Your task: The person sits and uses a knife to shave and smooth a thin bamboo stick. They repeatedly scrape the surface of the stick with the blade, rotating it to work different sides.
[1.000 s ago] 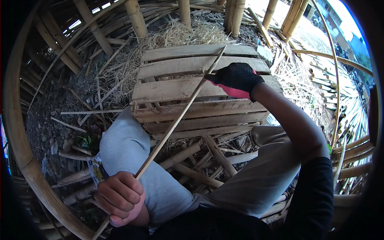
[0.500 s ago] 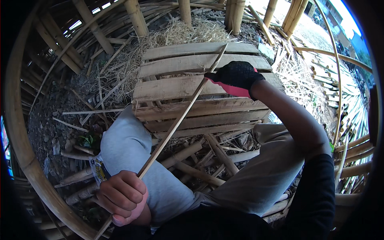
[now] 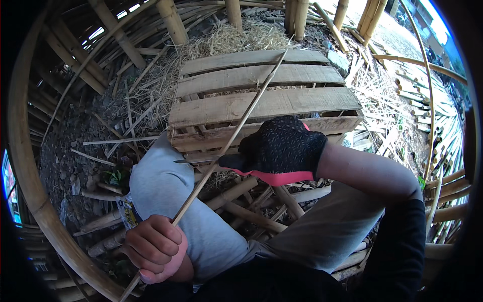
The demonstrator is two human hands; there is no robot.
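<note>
My bare left hand (image 3: 157, 246) is closed around the lower part of a long, thin bamboo strip (image 3: 196, 191). The strip slants up and away to the right, its far end resting over a wooden slatted crate (image 3: 261, 103). My right hand (image 3: 284, 148), in a black and pink glove, is closed round a knife (image 3: 193, 161). Its handle is hidden in the glove. The blade sticks out to the left and crosses the strip at about its middle, over the gap between my knees. The gloved thumb lies against or very close to the strip.
Pale shavings (image 3: 234, 40) are heaped behind the crate. Bamboo offcuts (image 3: 251, 216) lie between my legs. Bamboo posts (image 3: 171, 22) stand at the back, and stacked bamboo poles (image 3: 437, 136) lie at the right. A curved bamboo pole (image 3: 32, 191) bounds the left side.
My right hand has come down along the strip toward me, from over the crate to its near edge. The knife blade now shows. My left hand has stayed in place on the strip.
</note>
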